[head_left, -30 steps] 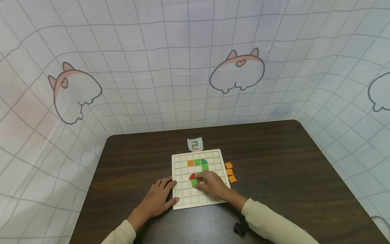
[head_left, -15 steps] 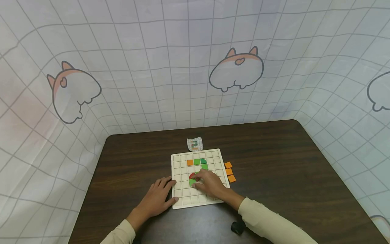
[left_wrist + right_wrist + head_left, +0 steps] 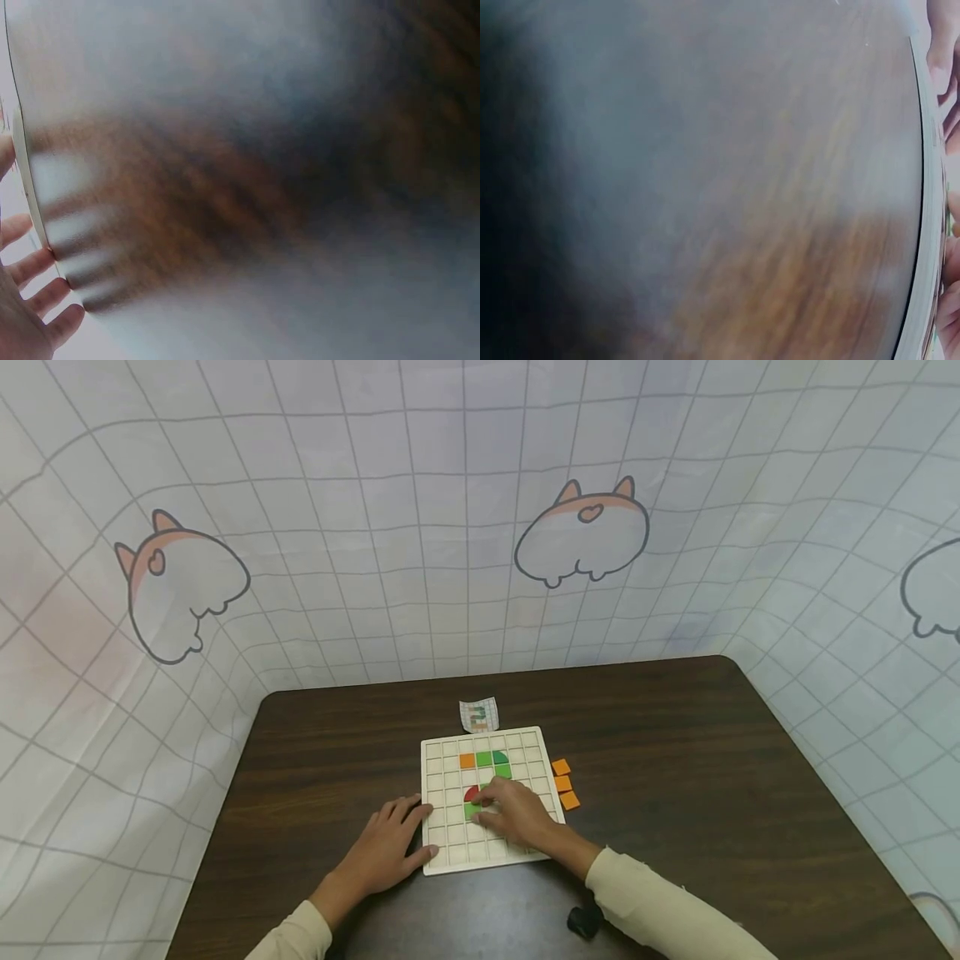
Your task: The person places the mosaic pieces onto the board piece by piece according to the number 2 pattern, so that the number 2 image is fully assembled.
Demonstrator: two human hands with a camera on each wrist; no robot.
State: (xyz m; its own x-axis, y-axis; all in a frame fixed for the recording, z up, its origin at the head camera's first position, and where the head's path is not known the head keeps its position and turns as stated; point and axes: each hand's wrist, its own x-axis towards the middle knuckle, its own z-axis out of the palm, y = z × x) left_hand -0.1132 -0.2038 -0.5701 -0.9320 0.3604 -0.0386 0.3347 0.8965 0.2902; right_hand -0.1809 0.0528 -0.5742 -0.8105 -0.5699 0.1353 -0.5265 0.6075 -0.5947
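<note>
A pale square grid board (image 3: 450, 856) lies on the dark table. My right hand (image 3: 517, 814) reaches over it, thumb and forefinger pinching a light green square tile (image 3: 471, 811) in a cell below a red quarter-round tile (image 3: 471, 793). Those fingers partly cover another green tile behind the red one. Farther up the board sit an orange square (image 3: 467, 761), a green square (image 3: 483, 758), a dark green quarter-round (image 3: 500, 757) and a second green square (image 3: 502, 771). My left hand (image 3: 386, 847), fingers spread, rests against the board's left edge, also seen in the left wrist view.
Three orange square tiles (image 3: 564, 782) lie in a column just right of the board. Behind it is a small paper card (image 3: 479, 715) with a coloured pattern. A small black object (image 3: 584, 922) lies by the right sleeve. A gridded white curtain (image 3: 420, 527) surrounds the table.
The green tile has shifted slightly left and lies straighter in its cell, my right hand moving with it. My left hand stays at the board's edge.
</note>
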